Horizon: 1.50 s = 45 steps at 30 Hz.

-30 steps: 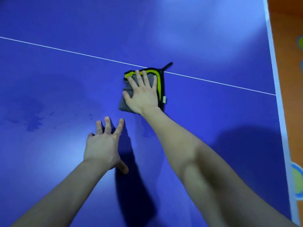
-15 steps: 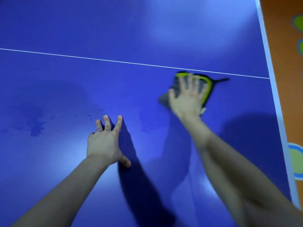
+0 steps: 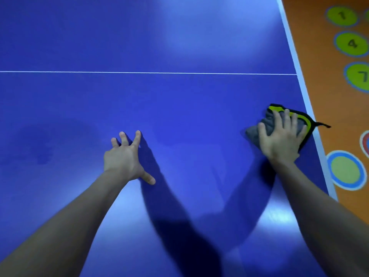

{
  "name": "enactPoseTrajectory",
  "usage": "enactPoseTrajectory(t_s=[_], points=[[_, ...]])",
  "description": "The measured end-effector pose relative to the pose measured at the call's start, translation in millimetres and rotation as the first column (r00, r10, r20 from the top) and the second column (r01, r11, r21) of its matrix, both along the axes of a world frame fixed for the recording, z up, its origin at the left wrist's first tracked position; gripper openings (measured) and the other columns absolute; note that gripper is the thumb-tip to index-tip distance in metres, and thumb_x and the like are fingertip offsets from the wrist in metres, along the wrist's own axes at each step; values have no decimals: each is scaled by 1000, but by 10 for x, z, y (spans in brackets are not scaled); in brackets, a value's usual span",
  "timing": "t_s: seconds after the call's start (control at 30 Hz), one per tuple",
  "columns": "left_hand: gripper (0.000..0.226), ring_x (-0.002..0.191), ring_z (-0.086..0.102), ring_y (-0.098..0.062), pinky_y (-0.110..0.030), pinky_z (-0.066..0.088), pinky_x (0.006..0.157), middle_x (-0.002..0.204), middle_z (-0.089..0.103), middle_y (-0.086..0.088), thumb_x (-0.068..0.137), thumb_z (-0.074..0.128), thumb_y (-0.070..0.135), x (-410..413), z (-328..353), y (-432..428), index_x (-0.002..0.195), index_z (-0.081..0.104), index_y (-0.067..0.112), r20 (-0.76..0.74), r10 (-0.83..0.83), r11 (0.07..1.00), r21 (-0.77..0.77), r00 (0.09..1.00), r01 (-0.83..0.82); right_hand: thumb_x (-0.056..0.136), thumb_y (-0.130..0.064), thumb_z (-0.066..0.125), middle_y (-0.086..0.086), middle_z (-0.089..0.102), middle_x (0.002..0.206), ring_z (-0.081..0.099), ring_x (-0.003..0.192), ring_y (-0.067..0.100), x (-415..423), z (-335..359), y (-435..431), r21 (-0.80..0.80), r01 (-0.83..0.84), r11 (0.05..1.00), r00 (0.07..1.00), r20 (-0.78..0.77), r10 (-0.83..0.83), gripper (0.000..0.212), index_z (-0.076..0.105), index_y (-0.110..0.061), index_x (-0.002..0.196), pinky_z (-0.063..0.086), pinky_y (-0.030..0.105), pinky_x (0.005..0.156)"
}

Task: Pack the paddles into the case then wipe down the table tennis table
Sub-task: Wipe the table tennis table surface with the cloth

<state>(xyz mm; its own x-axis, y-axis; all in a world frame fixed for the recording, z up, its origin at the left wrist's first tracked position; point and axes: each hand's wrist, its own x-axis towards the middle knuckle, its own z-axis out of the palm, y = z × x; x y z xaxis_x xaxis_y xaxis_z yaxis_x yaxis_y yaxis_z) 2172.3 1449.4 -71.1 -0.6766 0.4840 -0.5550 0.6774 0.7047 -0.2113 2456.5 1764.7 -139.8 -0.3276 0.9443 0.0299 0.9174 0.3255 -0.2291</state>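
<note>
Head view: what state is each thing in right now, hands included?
cloth: folded, flat on the table by its right edge, strap overhanging that edge.
right hand: straight fingers pressing on the cloth.
left hand: fingers spread, resting on the table.
table: darker, damp-looking patch at far left.

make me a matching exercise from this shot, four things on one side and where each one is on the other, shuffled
Things
1. left hand
2. right hand
3. cloth
4. white line

Places
a. pressing flat on the cloth
b. running across the table beyond both hands
c. fingers spread on the bare blue surface
d. at the table's right edge, under a hand

Pairs: 1-c, 2-a, 3-d, 4-b
</note>
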Motion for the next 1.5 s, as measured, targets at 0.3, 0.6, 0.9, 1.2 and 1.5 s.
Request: enactPoseTrajectory(t_s=[0.3, 0.6, 0.9, 1.2, 1.5], points=[[178, 165, -7, -34, -59, 41, 117, 178, -14, -6, 35, 90, 87, 28, 43, -359, 170, -13, 33, 168, -12, 991, 131, 986, -10, 99, -58, 52, 3, 27, 180, 15, 169, 26, -1054, 126, -2509, -5, -742, 670, 670, -44, 741, 69, 50, -31, 162, 7, 59, 134], [184, 163, -17, -39, -59, 19, 130, 175, -24, -16, 36, 90, 87, 548, 29, -1349, 165, -29, 31, 123, -78, 992, 110, 989, 65, 102, -72, 36, -1, 21, 181, 11, 169, 23, 687, 27, -1102, -35, 76, 997, 997, 16, -75, 76, 39, -33, 167, 5, 64, 133], [186, 163, -11, -43, -59, 32, 123, 175, -22, -15, 33, 91, 86, 639, -42, -1570, 165, -28, 30, 109, -94, 994, 56, 990, 88, 103, -61, 47, 6, 18, 182, 8, 170, 29, -723, 143, -3400, -37, -593, 804, 805, -4, 594, 72, 42, -29, 167, 7, 64, 133], [184, 163, -9, -41, -54, 35, 123, 175, -20, -15, 37, 91, 85, 671, -8, -1536, 163, -29, 29, 82, -101, 994, 38, 991, 99, 104, -62, 53, -2, 28, 179, 16, 168, 22, 995, 10, -1958, 32, -59, 998, 998, 23, 58, 67, 45, -32, 163, 12, 64, 133], [184, 164, -10, -41, -56, 34, 124, 176, -20, -14, 37, 93, 83, 680, 15, -1518, 163, -31, 31, 88, -86, 996, 19, 992, 84, 104, -58, 44, 12, 10, 183, 3, 170, 34, -598, 146, -3467, -64, -458, 887, 887, 39, 461, 75, 34, -26, 171, 6, 69, 131]])
